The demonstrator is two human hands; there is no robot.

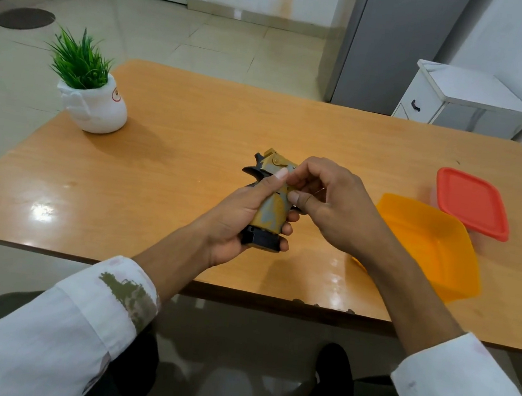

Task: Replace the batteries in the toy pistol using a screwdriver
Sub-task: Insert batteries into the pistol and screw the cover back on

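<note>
A person sits at one wooden table [197, 119] with two bare hands held up over it. There is one toy pistol [272, 207], yellow and grey with a black bottom. It is in the air just above the table, near the middle, with its handle end pointing back at the person.

The left hand [234, 224] grips the handle. Its fingers [286, 230] curl round the far side, and its thumb lies straight up along the near side.

The right hand [333, 206] is at the pistol's right side. Its fingers are bent and bunched close together, and its thumb tip touches the pistol. I cannot tell whether they pinch something small there.

Two plastic boxes sit on the right part of the table. One is an open orange box [426, 246]. The other, just behind it, has a red lid [472, 202] on top.

One green plant in one white pot [96, 107] stands on the far left corner, well apart from the hands.

One small white cabinet [459, 100] stands on the floor behind the table. Both arms wear white sleeves [59, 331].
</note>
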